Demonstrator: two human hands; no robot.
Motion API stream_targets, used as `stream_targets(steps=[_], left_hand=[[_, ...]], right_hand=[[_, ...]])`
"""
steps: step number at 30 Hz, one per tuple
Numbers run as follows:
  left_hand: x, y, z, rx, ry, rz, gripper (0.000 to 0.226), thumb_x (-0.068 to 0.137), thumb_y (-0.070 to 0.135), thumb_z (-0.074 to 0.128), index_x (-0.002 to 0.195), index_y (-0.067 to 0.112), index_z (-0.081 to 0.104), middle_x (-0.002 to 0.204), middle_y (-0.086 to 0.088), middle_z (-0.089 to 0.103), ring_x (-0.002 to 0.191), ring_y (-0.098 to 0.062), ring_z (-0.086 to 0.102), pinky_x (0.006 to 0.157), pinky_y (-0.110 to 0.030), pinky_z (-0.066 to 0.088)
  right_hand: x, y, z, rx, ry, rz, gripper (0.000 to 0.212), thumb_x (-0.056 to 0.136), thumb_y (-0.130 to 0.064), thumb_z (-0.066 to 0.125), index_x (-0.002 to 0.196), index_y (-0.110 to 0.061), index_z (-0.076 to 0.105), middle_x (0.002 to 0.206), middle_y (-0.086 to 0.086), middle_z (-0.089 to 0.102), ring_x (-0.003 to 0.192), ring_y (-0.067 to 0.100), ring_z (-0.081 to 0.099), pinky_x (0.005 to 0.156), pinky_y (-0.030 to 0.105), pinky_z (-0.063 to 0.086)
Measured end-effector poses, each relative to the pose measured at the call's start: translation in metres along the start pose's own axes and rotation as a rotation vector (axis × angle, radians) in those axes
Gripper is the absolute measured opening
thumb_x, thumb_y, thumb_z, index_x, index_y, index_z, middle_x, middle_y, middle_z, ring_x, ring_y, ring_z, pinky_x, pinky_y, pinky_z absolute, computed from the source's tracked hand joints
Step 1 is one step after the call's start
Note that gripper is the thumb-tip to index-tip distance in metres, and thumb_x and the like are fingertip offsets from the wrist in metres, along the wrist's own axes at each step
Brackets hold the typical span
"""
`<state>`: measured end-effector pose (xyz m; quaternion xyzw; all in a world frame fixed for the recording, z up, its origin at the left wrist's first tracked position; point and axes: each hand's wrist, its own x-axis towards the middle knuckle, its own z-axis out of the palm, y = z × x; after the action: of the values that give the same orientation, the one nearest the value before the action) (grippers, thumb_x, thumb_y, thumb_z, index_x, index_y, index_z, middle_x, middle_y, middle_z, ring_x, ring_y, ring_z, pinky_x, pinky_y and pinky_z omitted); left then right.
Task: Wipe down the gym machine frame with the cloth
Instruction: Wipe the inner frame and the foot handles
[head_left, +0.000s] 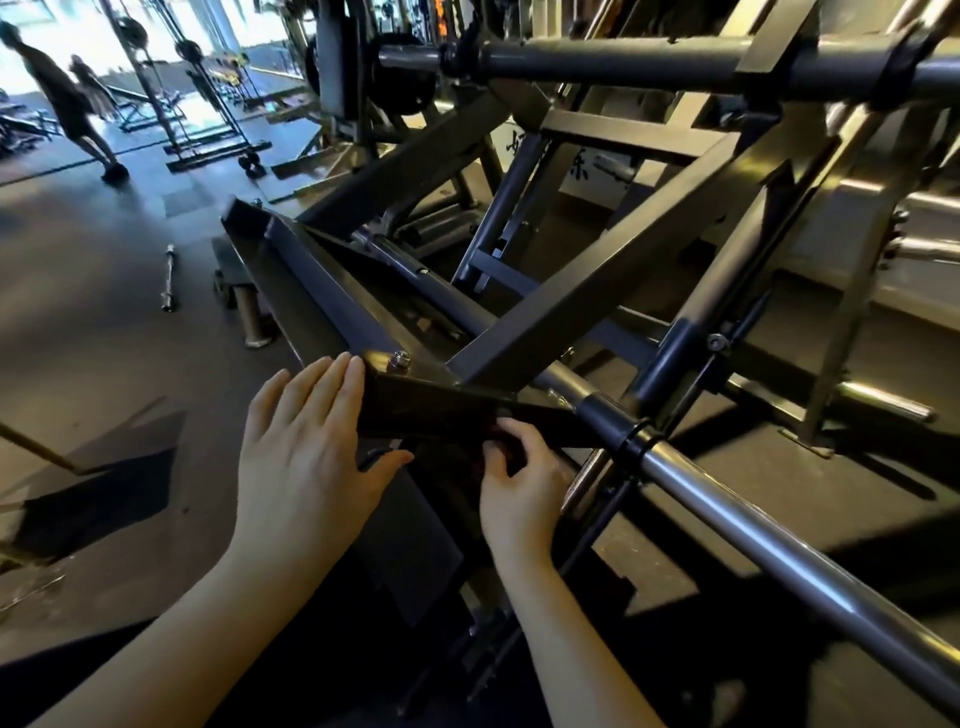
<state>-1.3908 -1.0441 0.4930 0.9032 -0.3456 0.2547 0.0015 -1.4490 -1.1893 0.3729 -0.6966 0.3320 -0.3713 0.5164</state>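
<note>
- Location: black tubular steel gym machine frame (597, 270) fills the centre and right of the head view. Its nearest member, a dark rectangular steel beam (441, 405), runs across just above both hands.
- Left hand (306, 452): laid flat, back facing the camera. The four fingers (332, 384) are straight and pressed together, with their tips touching the left end of the beam. The thumb is spread out to the right, below the beam.
- Right hand (519, 483): held under the beam, right of the left hand and apart from it. Its fingers are curled and pinch a small dark cloth (506, 446) against the lower edge of the beam.
- Cloth: bunched inside the right hand's fingers, at about the middle of the beam's underside. It is very dark against the dark metal, so its outline and full extent cannot be made out.
- Fastener: a silver hex nut (401, 358) sits on the flat plate at the beam's left end, just beside the left fingertips.
- Adjacent part: a long polished grey steel bar (779, 545) passes diagonally from the beam's right end down to the lower right corner, just right of the right hand.
- Floor: dark rubber gym flooring (104, 338) lies to the left. A short chrome handle bar (168, 278) lies on it, well apart from the hands.
- Background: a person in dark clothing (67, 98) stands at upper left (blurred), near further racks and bright windows.
</note>
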Motion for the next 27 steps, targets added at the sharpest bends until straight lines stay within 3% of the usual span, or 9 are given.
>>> stream_targets(steps=[2, 4, 7, 10, 15, 17, 21, 25, 27], left_hand=[[0.000, -0.003, 0.005, -0.020, 0.025, -0.006, 0.086, 0.077, 0.047, 0.083, 0.143, 0.000, 0.053, 0.147, -0.017, 0.056, 0.140, -0.033, 0.049, 0.119, -0.053, 0.031], [0.001, -0.004, 0.010, -0.057, 0.080, -0.006, 0.081, 0.078, 0.043, 0.084, 0.141, 0.000, 0.056, 0.144, -0.016, 0.058, 0.138, -0.031, 0.052, 0.118, -0.052, 0.033], [0.001, -0.007, 0.017, -0.106, 0.128, 0.004, 0.078, 0.077, 0.033, 0.087, 0.141, -0.001, 0.056, 0.143, -0.017, 0.059, 0.130, -0.034, 0.058, 0.113, -0.050, 0.040], [-0.001, -0.005, 0.020, -0.194, 0.146, -0.018, 0.082, 0.074, 0.024, 0.091, 0.142, -0.002, 0.054, 0.144, -0.019, 0.057, 0.127, -0.036, 0.060, 0.106, -0.048, 0.047], [-0.003, -0.003, 0.022, -0.235, 0.190, -0.027, 0.079, 0.074, 0.019, 0.091, 0.141, -0.003, 0.056, 0.144, -0.018, 0.058, 0.128, -0.033, 0.060, 0.102, -0.040, 0.046], [-0.004, -0.003, 0.020, -0.223, 0.200, -0.025, 0.077, 0.074, 0.019, 0.090, 0.140, -0.003, 0.057, 0.142, -0.018, 0.059, 0.127, -0.034, 0.061, 0.101, -0.038, 0.043], [-0.003, 0.001, 0.018, -0.221, 0.200, -0.046, 0.077, 0.074, 0.018, 0.090, 0.140, -0.003, 0.057, 0.142, -0.018, 0.059, 0.127, -0.035, 0.061, 0.100, -0.038, 0.042], [-0.004, 0.002, 0.020, -0.222, 0.206, -0.044, 0.077, 0.075, 0.018, 0.090, 0.140, -0.003, 0.056, 0.142, -0.019, 0.059, 0.126, -0.035, 0.061, 0.099, -0.039, 0.044], [-0.004, 0.003, 0.021, -0.214, 0.215, -0.043, 0.075, 0.075, 0.018, 0.089, 0.139, -0.004, 0.057, 0.142, -0.019, 0.059, 0.126, -0.034, 0.061, 0.100, -0.038, 0.043]], right_hand=[[-0.006, 0.000, -0.001, 0.039, -0.037, -0.052, 0.038, 0.091, -0.010, 0.069, 0.124, -0.027, 0.061, 0.114, -0.028, 0.059, 0.109, -0.025, 0.050, 0.091, -0.003, 0.036], [0.014, 0.019, -0.006, -0.040, -0.014, -0.013, 0.039, 0.092, -0.010, 0.069, 0.126, -0.026, 0.060, 0.115, -0.024, 0.060, 0.111, -0.017, 0.054, 0.089, 0.001, 0.039], [0.055, 0.053, -0.017, -0.147, 0.046, 0.211, 0.036, 0.094, -0.011, 0.068, 0.128, -0.022, 0.064, 0.124, -0.005, 0.067, 0.123, 0.012, 0.060, 0.103, 0.025, 0.043], [0.057, 0.051, -0.016, -0.165, 0.048, 0.278, 0.035, 0.094, -0.015, 0.069, 0.127, -0.024, 0.066, 0.124, -0.003, 0.068, 0.125, 0.019, 0.060, 0.108, 0.040, 0.047], [0.004, 0.003, -0.005, -0.048, -0.082, -0.021, 0.035, 0.092, -0.016, 0.072, 0.125, -0.026, 0.067, 0.119, -0.017, 0.068, 0.107, -0.003, 0.065, 0.095, 0.017, 0.051], [0.020, 0.018, -0.013, -0.109, -0.085, 0.011, 0.034, 0.092, -0.015, 0.071, 0.124, -0.026, 0.066, 0.119, -0.014, 0.069, 0.110, 0.000, 0.065, 0.096, 0.020, 0.050], [0.064, 0.044, -0.031, -0.186, -0.064, 0.269, 0.029, 0.093, -0.011, 0.070, 0.121, -0.021, 0.068, 0.118, -0.004, 0.071, 0.117, 0.015, 0.065, 0.100, 0.028, 0.046], [0.032, 0.021, -0.027, -0.102, -0.247, 0.033, 0.029, 0.094, -0.013, 0.068, 0.118, -0.029, 0.066, 0.111, -0.020, 0.066, 0.095, -0.012, 0.063, 0.082, 0.009, 0.048], [0.038, 0.029, -0.028, -0.085, -0.254, 0.016, 0.027, 0.094, -0.011, 0.068, 0.115, -0.029, 0.066, 0.113, -0.017, 0.068, 0.102, -0.009, 0.064, 0.088, 0.014, 0.051]])
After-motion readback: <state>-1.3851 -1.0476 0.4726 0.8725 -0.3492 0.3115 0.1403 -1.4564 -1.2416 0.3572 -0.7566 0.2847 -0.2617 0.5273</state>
